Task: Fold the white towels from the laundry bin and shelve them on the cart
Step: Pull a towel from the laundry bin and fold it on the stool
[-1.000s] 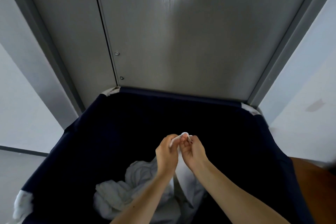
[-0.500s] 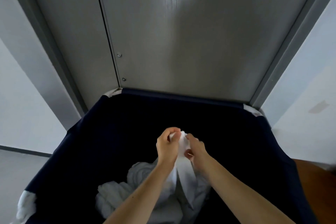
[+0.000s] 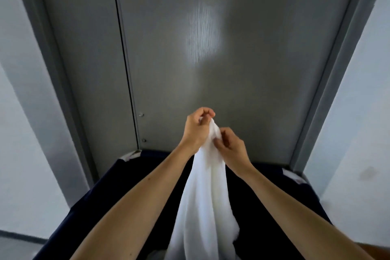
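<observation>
Nearest the camera, two bare forearms are reaching forward and upward from the bottom of the view. Between them the white towel (image 3: 204, 196) is hanging in a long, gathered column. Its lower end is running out of view at the bottom edge, over the dark navy laundry bin (image 3: 278, 207).

Further out, the left hand (image 3: 195, 131) is pinching the towel's topmost point, fingers curled tight around the bunched cloth. The right hand (image 3: 232, 150) is sitting just below and beside it. Its fingers are curled narrowly onto a fold of the same towel, touching the cloth on its right side.

The towel's long axis is running straight down from the fingers toward the bin, so all the slack is lying below both hands. The right hand is the lower and nearer of the two. It appears better placed to travel along the edge and open the towel out, though the corners are not distinguishable.

Behind the bin, a grey metal door (image 3: 211, 59) is filling the background, with pale walls (image 3: 21, 154) to either side. No cart is showing.
</observation>
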